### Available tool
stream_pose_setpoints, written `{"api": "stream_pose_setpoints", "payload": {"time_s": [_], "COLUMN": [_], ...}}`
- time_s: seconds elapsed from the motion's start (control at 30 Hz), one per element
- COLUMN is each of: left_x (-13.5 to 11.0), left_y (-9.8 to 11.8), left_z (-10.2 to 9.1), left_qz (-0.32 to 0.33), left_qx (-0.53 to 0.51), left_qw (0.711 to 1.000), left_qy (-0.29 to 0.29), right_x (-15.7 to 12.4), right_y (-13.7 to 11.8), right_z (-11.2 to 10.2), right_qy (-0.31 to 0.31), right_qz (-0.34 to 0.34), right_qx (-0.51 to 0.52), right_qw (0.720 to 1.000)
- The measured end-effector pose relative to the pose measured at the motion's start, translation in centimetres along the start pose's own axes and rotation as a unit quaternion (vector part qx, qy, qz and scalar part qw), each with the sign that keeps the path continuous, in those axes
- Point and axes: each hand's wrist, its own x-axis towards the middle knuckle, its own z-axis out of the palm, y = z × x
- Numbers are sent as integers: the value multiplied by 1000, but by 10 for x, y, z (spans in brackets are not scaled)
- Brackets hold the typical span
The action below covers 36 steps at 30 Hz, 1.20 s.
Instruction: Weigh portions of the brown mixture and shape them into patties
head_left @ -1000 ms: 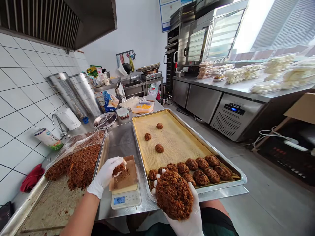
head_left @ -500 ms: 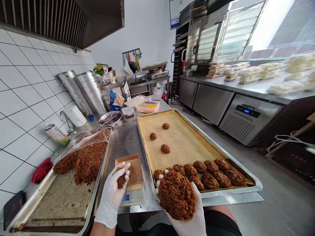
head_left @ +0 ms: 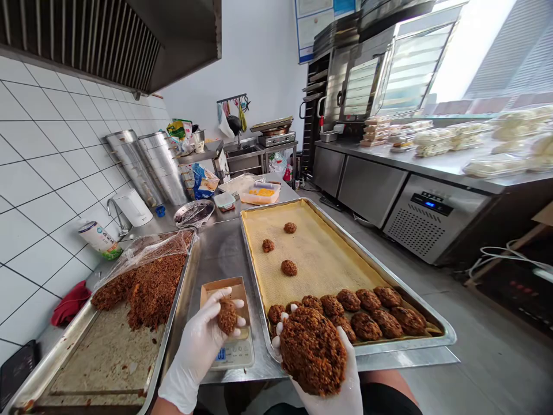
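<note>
My left hand (head_left: pixel 203 331), in a white glove, has its fingers curled round a small brown ball of filling (head_left: pixel 227 316). It is over a paper tray (head_left: pixel 216 284) that sits on a kitchen scale (head_left: pixel 244 353). The scale's display seems to read 0.0. My gloved right hand (head_left: pixel 349 377) cups a large lump of brown filling (head_left: pixel 313 351) from below, close to the near edge of the baking tray (head_left: pixel 380 253). Rows of brown balls (head_left: pixel 365 326) lie at that tray's near end, and three smaller balls (head_left: pixel 289 267) lie farther up its yellow liner.
To the left, a metal tray (head_left: pixel 99 363) holds loose brown filling (head_left: pixel 158 288) partly under plastic film. A foil-coloured bowl (head_left: pixel 194 213), a tub with orange pieces (head_left: pixel 260 193) and a faucet (head_left: pixel 118 216) are behind. Wrapped packs (head_left: pixel 434 141) line the right-hand counter.
My left hand has turned, so the small ball now shows more fully and sits slightly to the right. The right hand still cups the large lump. The view has shifted a little.
</note>
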Motion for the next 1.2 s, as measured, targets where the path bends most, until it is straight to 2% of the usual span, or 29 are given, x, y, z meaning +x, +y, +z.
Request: {"api": "stream_pose_setpoints", "payload": {"time_s": [0.2, 0.3, 0.4, 0.5, 0.73, 0.83, 1.0, 1.07, 1.2], "left_x": [8, 8, 2, -4, -6, -1, 7, 7, 1], "left_y": [-15, -17, -17, -17, -15, -15, -16, -14, -9], "left_z": [-10, -10, -7, -4, -2, -1, -4, -4, -4], "left_qz": [-4, -6, 14, 33, 48, 28, 13, 10, -7], "left_qx": [-15, -45, -61, -8, 88, 52, 23, 27, 67], "left_qw": [999, 999, 997, 998, 995, 998, 996, 996, 997], "left_qy": [28, 16, 39, 60, 29, 33, 83, 81, 35], "right_x": [0, 0, 0, 0, 0, -1, -3, -3, -1], "right_y": [1, 2, 1, 1, 0, -1, -2, -3, -4], "right_z": [-1, -1, 0, 0, -2, -3, -2, -2, -4], "right_qy": [-15, -19, -15, -17, -24, -34, -41, -36, -36], "right_qz": [16, 21, 25, 32, 20, 1, -18, -19, -25], "right_qx": [23, 29, 33, 31, 25, -1, -29, -24, -12], "right_qw": [999, 999, 999, 999, 999, 999, 999, 999, 999]}}
